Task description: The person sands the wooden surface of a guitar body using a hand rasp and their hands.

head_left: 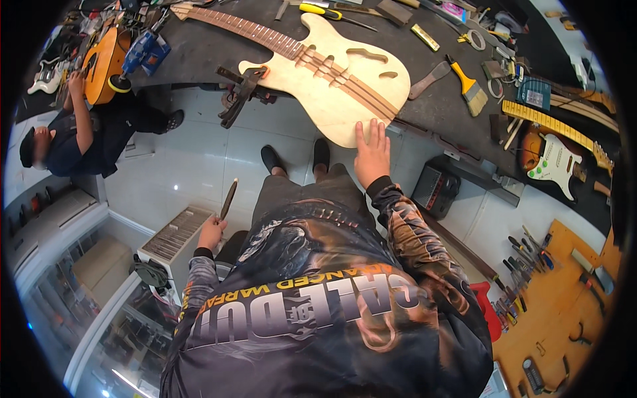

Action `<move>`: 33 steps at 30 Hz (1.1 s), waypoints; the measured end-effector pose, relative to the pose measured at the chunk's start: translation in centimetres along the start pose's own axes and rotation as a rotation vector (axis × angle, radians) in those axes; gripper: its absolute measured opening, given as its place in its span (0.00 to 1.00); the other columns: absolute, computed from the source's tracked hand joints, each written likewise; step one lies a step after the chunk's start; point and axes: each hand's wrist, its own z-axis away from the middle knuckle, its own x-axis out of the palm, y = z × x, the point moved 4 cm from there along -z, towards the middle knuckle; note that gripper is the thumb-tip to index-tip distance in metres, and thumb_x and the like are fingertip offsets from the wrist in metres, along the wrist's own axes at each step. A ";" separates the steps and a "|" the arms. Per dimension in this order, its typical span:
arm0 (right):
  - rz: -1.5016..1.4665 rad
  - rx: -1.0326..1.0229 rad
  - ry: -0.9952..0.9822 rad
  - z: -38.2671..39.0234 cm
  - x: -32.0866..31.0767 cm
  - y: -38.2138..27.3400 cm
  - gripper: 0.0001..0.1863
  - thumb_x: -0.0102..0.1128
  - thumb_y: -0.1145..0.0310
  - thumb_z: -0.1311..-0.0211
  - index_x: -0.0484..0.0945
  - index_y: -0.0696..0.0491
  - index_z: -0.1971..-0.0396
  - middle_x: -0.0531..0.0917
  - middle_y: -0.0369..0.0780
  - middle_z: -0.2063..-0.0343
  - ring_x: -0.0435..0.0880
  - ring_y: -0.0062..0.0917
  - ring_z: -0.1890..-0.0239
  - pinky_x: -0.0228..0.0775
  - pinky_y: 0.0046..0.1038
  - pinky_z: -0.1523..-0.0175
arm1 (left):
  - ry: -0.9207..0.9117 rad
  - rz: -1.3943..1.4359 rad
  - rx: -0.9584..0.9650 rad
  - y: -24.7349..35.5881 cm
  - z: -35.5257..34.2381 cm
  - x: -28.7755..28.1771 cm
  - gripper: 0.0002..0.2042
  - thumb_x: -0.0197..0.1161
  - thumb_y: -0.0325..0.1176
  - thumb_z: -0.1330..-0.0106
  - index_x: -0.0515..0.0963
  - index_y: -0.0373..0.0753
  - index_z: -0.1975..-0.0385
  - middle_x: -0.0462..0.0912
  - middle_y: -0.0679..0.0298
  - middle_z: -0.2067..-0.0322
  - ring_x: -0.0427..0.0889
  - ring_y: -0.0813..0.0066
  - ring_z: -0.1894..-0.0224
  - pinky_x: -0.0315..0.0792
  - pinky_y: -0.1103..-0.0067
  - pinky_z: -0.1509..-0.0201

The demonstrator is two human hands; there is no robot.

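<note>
My right hand (373,158) lies flat with its fingers stretched on the lower edge of a pale, unpainted electric guitar body (361,93). Brown stripes and carved cavities run along the body, and a fretted neck (245,28) joins it at the far left. A dark clamp (243,94) grips the body near its left horn at the bench edge. Low on the left, away from the guitar, my left hand (212,233) is closed around a long, slim dark tool (229,199) with a pale tip, like a file. It points upward; its exact kind is unclear.
A dark workbench (199,56) carries a yellow brush (468,89), a screwdriver (325,12) and a sunburst guitar (551,159). At far left a person (79,142) handles an orange guitar (105,63) near a blue power tool (142,52). A slatted white cabinet (174,233) stands beside my left hand.
</note>
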 end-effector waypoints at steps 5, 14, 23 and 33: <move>0.022 -0.018 -0.022 -0.3 -0.8 0.6 0.44 0.59 0.76 0.31 0.64 0.43 0.14 0.58 0.54 0.15 0.53 0.54 0.12 0.51 0.59 0.14 | 0.026 0.056 0.021 3.2 1.3 2.0 0.19 0.71 0.40 0.22 0.80 0.34 0.40 0.83 0.66 0.68 0.81 0.76 0.73 0.75 0.71 0.74; 0.101 -0.111 -0.018 -0.6 -1.1 1.0 0.48 0.66 0.76 0.35 0.62 0.42 0.14 0.61 0.57 0.18 0.60 0.57 0.16 0.61 0.57 0.18 | 0.019 0.085 0.006 2.5 2.6 4.7 0.19 0.71 0.41 0.22 0.80 0.34 0.42 0.84 0.66 0.66 0.81 0.77 0.73 0.76 0.73 0.74; 0.025 -0.145 0.005 -0.5 -1.5 1.2 0.44 0.62 0.77 0.33 0.67 0.39 0.16 0.63 0.56 0.19 0.61 0.59 0.17 0.60 0.60 0.18 | 0.038 0.056 0.007 2.3 3.1 5.2 0.19 0.71 0.40 0.21 0.80 0.34 0.40 0.84 0.66 0.65 0.81 0.77 0.73 0.76 0.73 0.74; 0.013 -0.147 -0.007 1.2 -1.8 0.1 0.47 0.66 0.77 0.37 0.65 0.42 0.15 0.63 0.55 0.19 0.58 0.57 0.15 0.58 0.56 0.16 | 0.036 0.048 0.038 4.2 2.3 4.3 0.19 0.71 0.40 0.21 0.81 0.34 0.40 0.83 0.66 0.67 0.81 0.77 0.72 0.75 0.74 0.73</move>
